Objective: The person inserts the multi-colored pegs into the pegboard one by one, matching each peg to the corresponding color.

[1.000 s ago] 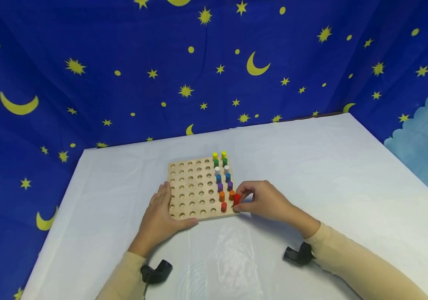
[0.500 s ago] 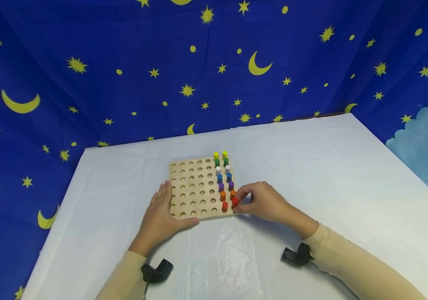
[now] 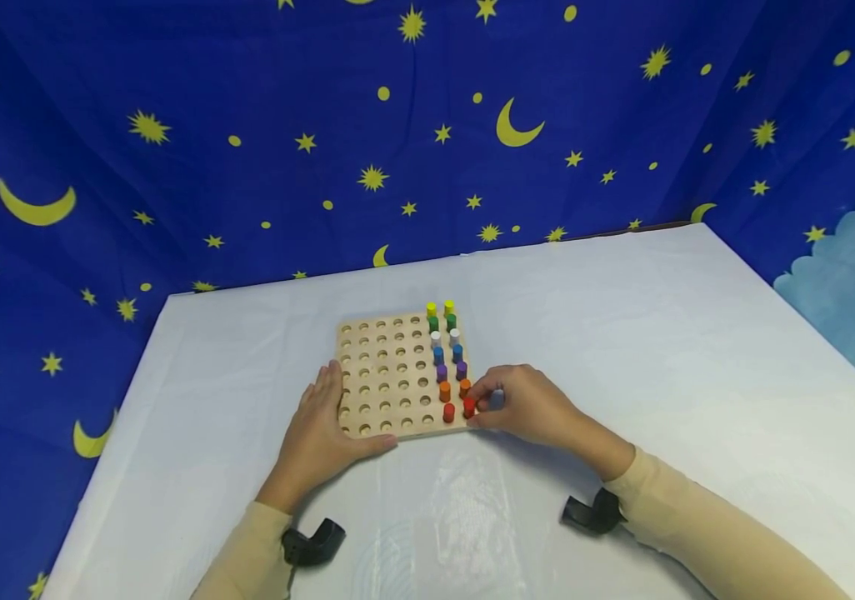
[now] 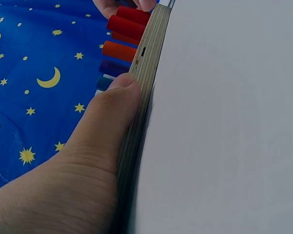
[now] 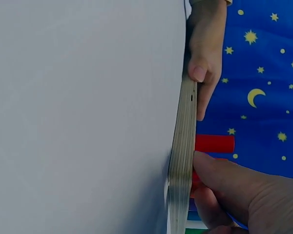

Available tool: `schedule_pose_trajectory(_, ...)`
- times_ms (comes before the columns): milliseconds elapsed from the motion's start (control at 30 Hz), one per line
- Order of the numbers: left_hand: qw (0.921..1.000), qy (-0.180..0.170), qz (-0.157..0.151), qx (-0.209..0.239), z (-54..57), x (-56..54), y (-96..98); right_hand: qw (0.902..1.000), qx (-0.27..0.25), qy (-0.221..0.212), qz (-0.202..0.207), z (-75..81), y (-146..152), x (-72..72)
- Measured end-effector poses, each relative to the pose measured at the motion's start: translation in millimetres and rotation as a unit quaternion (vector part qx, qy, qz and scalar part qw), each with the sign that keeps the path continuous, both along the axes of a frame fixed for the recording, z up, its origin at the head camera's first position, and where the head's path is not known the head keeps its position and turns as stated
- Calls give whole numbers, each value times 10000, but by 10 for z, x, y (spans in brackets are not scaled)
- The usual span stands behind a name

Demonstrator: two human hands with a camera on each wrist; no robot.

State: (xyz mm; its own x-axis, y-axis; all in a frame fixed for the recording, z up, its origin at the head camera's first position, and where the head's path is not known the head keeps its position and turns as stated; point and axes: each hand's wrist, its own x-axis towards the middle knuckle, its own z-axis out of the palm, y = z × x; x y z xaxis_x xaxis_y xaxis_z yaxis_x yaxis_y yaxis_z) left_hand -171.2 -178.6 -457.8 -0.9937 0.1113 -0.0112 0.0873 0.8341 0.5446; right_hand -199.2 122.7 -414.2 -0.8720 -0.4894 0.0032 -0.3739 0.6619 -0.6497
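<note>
A square wooden pegboard (image 3: pixel 390 400) with rows of round holes lies on the table. Two columns of coloured pegs stand along its right side, both starting in red at the near edge. My right hand (image 3: pixel 528 404) pinches the outer red peg (image 3: pixel 469 407) at the near right corner, the peg upright in its hole. Beside it stands the other red peg (image 3: pixel 449 412). My left hand (image 3: pixel 318 433) rests against the board's near left corner, fingers straight along the left side. Its thumb (image 4: pixel 115 105) lies on the front edge. A greyish patch inside the right hand's gap is unclear.
Behind the red pegs come orange (image 3: pixel 445 392), purple, blue, white, green and yellow (image 3: pixel 431 309) pairs. A white cover lies over the table (image 3: pixel 622 317). A blue curtain (image 3: pixel 285 100) with stars and moons hangs behind. Each wrist bears a black camera mount (image 3: pixel 313 543).
The outer red peg has gone from slightly raised and leaning at the corner to upright and lower in its hole, with my right hand staying on it. My left hand has kept its place.
</note>
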Motion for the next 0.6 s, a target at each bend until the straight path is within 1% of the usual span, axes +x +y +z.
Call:
schedule_pose_trajectory(167, 10000, 12, -7, 16, -8, 2, 2, 9994, 286, 163, 49, 57, 22, 30)
schedule_pose_trajectory(233, 10000, 18, -14, 14, -12, 2, 2, 9992, 323, 207, 61, 89, 40, 45)
schedule_pose_trajectory(333, 10000, 28, -27, 5, -19, 5, -1, 9989, 306, 338, -66, 125, 69, 58)
schedule_pose_trajectory(400, 10000, 33, -37, 7, -25, 4, -6, 9974, 307, 601, -264, 132, 84, 56)
schedule_pose_trajectory(467, 10000, 37, -62, -17, -25, 4, -10, 9931, 418, 968, -512, 129, 93, 44)
schedule_pose_trajectory(533, 9999, 69, -73, -55, -14, 7, -10, 9860, 628, 1347, -762, 127, 97, 31)
schedule_pose_trajectory(600, 9997, 203, -12, -166, 13, 14, -1, 9769, 1008, 1605, -984, 120, 101, 19)
